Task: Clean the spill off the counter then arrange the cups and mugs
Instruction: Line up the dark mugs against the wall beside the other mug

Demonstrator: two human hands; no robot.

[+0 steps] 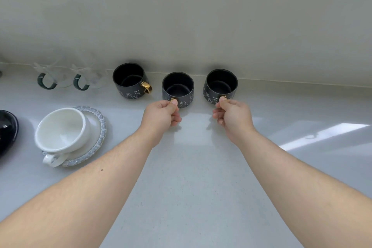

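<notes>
Counter (191, 177), left to right: white cup (62, 129) on glass saucer (98, 131), well left of the left hand; black mug (130, 80), up-left of it; left hand (162, 116) pinching the middle mug (178, 89) by its gold handle; right hand (233, 116) pinching the right mug (220, 84) likewise, both mugs upright by the wall.

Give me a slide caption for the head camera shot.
Left hand and right hand each grip a black mug's gold handle by the counter's back wall.
</notes>
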